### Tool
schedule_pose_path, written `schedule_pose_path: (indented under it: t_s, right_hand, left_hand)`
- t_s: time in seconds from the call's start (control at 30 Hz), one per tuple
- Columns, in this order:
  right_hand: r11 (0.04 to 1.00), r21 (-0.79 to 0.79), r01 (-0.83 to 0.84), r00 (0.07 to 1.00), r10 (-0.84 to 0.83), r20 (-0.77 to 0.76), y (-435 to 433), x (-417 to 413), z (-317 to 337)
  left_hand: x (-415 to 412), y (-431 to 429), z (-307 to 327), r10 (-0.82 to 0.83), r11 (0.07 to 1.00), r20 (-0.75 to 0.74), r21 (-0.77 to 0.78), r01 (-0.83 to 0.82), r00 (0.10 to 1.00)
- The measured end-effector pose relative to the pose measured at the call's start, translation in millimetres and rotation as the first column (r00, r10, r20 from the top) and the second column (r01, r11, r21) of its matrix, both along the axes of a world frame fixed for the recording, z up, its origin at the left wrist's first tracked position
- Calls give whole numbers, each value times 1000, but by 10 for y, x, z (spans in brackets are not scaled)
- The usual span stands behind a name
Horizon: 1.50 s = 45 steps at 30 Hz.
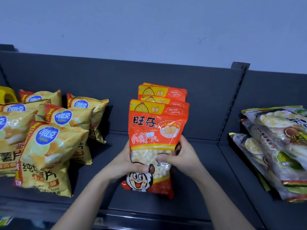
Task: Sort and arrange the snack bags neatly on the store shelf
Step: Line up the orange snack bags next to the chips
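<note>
An orange snack bag [154,130] with a cartoon face and small round biscuits stands upright on the dark grey shelf [191,196], at the front of a row of matching orange bags [163,92] that lean against the back panel. My left hand [127,165] grips its left edge, thumb across the clear window. My right hand [181,158] grips its right edge, thumb on the front. Both hold the bag at mid-height.
Several yellow chip bags [49,143] stand crowded on the left of the shelf. A stack of clear and green snack bags [279,150] lies on the neighbouring shelf section to the right, past an upright post [232,100]. Bare shelf shows on both sides of the orange row.
</note>
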State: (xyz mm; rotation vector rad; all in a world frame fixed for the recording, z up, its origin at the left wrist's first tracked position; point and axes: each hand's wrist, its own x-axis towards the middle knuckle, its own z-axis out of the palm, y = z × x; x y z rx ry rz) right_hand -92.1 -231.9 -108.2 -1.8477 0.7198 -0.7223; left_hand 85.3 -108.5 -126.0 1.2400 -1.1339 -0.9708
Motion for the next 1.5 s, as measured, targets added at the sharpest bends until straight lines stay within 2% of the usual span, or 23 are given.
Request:
schedule_pose_path:
  t_s: [0.03,0.07,0.17,0.27,0.33,0.43,0.57,0.67,0.77,0.83,0.97,1.03,1.1,1.27,1.5]
  right_hand:
    - [997,-22,68,997,-69,-20,-6,-2,-19]
    - [998,3,68,997,-68,-25,-13,-1,-32]
    - [989,112,-99,994,92,65,34,29,-42]
    - [999,16,-32,971,27,239,147,23,12]
    - [997,-63,38,961,-19,276,148,24,6]
    - [995,-63,74,984,-62,170,75,12,-66]
    - [994,14,-110,994,110,2,4,-67,-168]
    - [986,41,-164,985,166,-37,3,-130,-153]
    - [997,-71,-8,998,4,-66,22,-114,-157]
    - [994,-104,17,997,-26,-78,22,-107,-180]
    - [975,-52,-217,950,198,-241,19,-206,-230]
    - [966,-77,-249,929,215,-300,23,-248,-250]
    - [968,-117,-221,936,177,-303,30,-248,-235]
    - [976,-187,-111,957,55,-285,19,-193,-332]
    - [981,-129,-145,970,116,-212,8,-159,-349]
  left_hand:
    - [3,12,-25,-35,999,-10,13,35,999]
    - [4,18,-32,-46,999,-8,14,46,999]
    - [-35,9,-10,-3,997,101,-73,11,995]
    - [-119,-16,-7,230,964,285,-198,-177,930]
    - [-134,-58,-3,337,933,349,-251,-259,875]
    - [-82,-129,6,232,970,325,-149,-193,917]
    - [-92,-166,-29,99,994,346,-77,-77,933]
    - [-68,-201,-72,152,986,381,-123,-113,912]
    - [-29,-209,-90,248,969,425,-109,-223,870]
    - [-54,-169,-112,257,966,433,-89,-243,864]
    - [-66,-107,-163,214,975,460,-54,-214,862]
    - [-10,-79,-194,113,992,475,-1,-128,873]
    - [19,-54,-198,71,996,514,5,-86,855]
    - [17,-103,-255,209,973,526,-28,-228,824]
    - [-9,-80,-152,88,992,450,36,-117,889]
